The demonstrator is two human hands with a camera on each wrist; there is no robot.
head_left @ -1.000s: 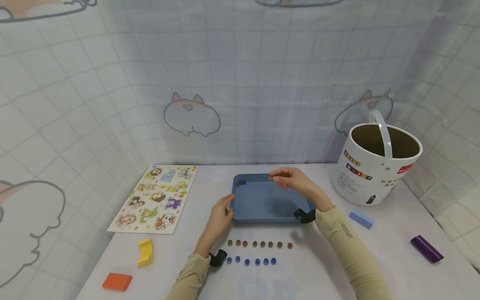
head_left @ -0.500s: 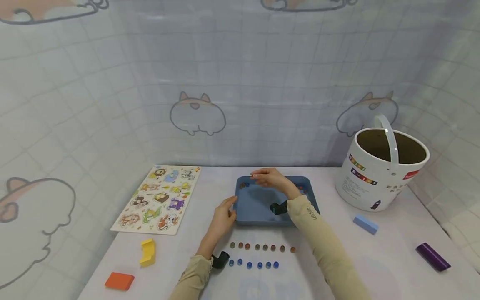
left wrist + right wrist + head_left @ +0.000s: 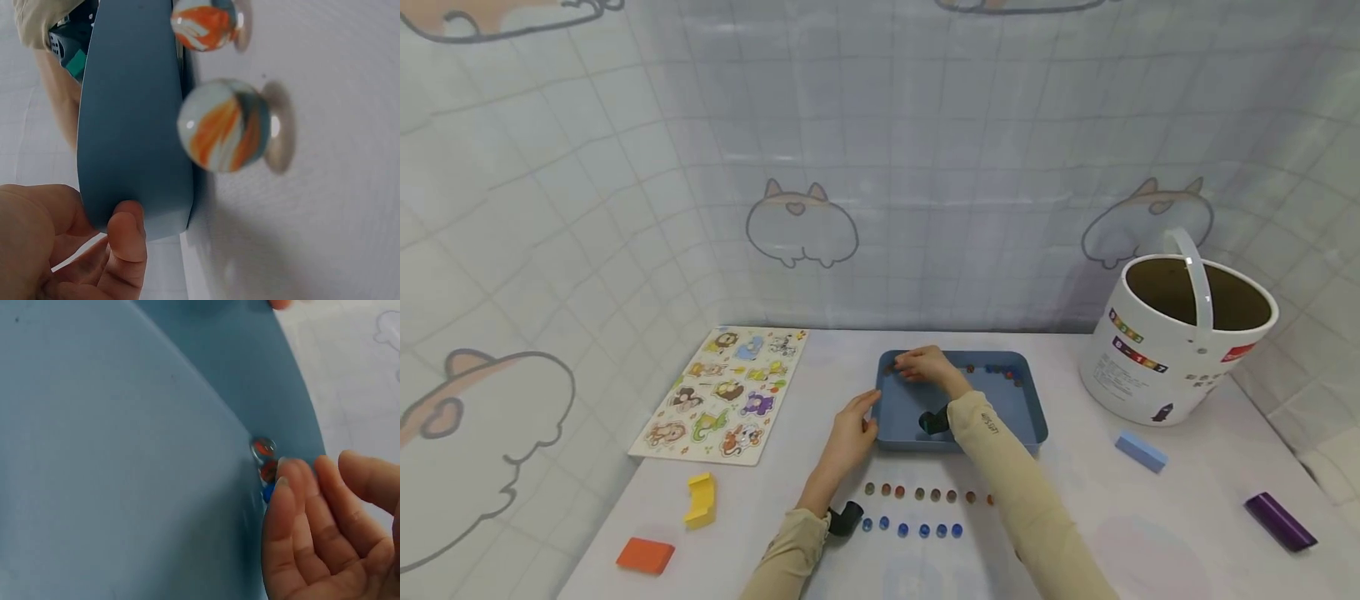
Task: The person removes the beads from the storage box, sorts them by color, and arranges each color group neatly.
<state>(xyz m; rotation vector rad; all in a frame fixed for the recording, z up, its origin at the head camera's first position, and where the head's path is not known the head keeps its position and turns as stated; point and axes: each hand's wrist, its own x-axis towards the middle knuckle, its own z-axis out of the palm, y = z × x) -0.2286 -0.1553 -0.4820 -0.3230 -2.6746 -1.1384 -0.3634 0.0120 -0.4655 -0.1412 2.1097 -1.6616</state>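
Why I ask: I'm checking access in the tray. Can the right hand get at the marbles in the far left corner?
Probably yes. The right hand is already inside the blue tray, fingertips right beside the marbles in the corner, and nothing lies between them.

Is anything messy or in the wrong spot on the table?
Mostly tidy: marbles sit in two neat rows before the blue tray. The odd bits are loose blocks scattered about: yellow, orange, light blue and purple, all lying outside the white bucket.
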